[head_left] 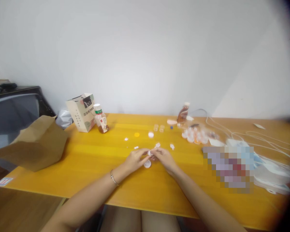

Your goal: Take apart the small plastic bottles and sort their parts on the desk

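My left hand [136,159] and my right hand [163,158] meet over the middle of the table, fingertips pinched together. Between them is a small white piece [149,153], too small and blurred to name. Just below the fingers lies a round white case [147,164], partly covered by my left hand. Beyond my right fingertips sits a small white patterned piece [157,145], and a similar patterned piece [172,146] is to its right. Farther back are a second round white case [151,134], a yellow disc [137,134] and a small white piece [126,139].
At the back left stand a paper gift bag [83,112] and a bottle [101,120]; a brown paper bag [48,138] is at the left edge. A brown bottle [183,113], a cluster of round containers [195,133], cables [268,141] and a pixelated object [228,167] occupy the right.
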{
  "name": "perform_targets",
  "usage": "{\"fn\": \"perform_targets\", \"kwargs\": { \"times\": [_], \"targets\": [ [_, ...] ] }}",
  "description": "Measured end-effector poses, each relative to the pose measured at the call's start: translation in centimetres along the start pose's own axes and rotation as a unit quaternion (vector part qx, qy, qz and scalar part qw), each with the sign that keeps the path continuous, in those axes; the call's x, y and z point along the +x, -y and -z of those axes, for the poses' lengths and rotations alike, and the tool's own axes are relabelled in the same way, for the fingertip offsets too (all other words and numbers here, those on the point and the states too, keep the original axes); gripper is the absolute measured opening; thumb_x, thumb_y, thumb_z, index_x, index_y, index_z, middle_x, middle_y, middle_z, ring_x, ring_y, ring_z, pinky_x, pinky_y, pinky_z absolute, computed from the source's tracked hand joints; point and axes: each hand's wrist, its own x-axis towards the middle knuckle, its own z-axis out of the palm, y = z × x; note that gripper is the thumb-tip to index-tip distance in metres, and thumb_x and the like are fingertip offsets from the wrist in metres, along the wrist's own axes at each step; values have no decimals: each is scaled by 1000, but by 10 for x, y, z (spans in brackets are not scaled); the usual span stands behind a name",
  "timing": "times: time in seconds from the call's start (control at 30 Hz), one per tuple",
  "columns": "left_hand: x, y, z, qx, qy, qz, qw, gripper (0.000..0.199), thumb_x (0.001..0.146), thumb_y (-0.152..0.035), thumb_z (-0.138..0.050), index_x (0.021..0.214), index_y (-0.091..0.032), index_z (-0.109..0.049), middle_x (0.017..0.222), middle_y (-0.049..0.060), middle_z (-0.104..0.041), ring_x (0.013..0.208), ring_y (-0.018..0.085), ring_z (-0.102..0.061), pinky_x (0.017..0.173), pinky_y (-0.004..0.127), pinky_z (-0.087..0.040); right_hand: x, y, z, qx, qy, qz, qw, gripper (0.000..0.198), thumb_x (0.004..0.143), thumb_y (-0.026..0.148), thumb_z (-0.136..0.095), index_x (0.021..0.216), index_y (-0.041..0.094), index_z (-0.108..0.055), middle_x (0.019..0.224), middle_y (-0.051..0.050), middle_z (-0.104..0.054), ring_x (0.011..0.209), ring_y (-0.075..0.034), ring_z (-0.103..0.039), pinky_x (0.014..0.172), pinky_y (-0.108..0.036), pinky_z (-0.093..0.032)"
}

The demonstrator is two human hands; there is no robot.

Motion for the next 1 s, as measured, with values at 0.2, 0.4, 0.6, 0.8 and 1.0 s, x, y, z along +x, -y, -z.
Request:
{"fn": "perform_targets", "kwargs": {
  "times": [0.2,0.4,0.6,0.8,1.0],
  "targets": [
    [-1,2,0,3,-12,2,1000,22,84,-28,-52,103,-16,-55,93,6,-67,84,16,-65,77,26,-53,2,-3,1,-36,-32,8,999,25,67,41,-62,68,16,-59,61,-1,-64,57,-13,-60,59,-25,-47],
    [-1,0,10,29,-52,3,998,21,84,-30,-52,100,-17,-56,91,5,-67,81,15,-65,76,26,-53,12,-1,30,-147,-153,83,974,27,70,43,-58,73,17,-64,74,-5,-69,69,-18,-64,66,-30,-50],
    [2,0,13,46,-45,-2,998,21,84,-27,-50,103,-17,-55,97,6,-65,80,14,-64,75,26,-53,20,-10,44,-277,-167,116,939,21,72,34,-54,78,18,-66,80,-6,-70,73,-19,-64,71,-31,-49],
    [2,3,13,42,-24,11,999,23,85,-26,-50,105,-17,-55,99,7,-65,82,14,-63,78,27,-51,27,-25,41,-308,-157,98,933,14,68,31,-56,68,18,-60,60,-1,-63,56,-15,-58,57,-27,-46],
    [3,-2,12,33,12,14,999,25,86,-23,-46,109,-18,-55,97,6,-65,88,15,-61,82,27,-48,33,-32,43,-317,-155,89,932,15,68,33,-56,68,18,-57,59,0,-60,55,-14,-56,56,-25,-44]
  ]
}}
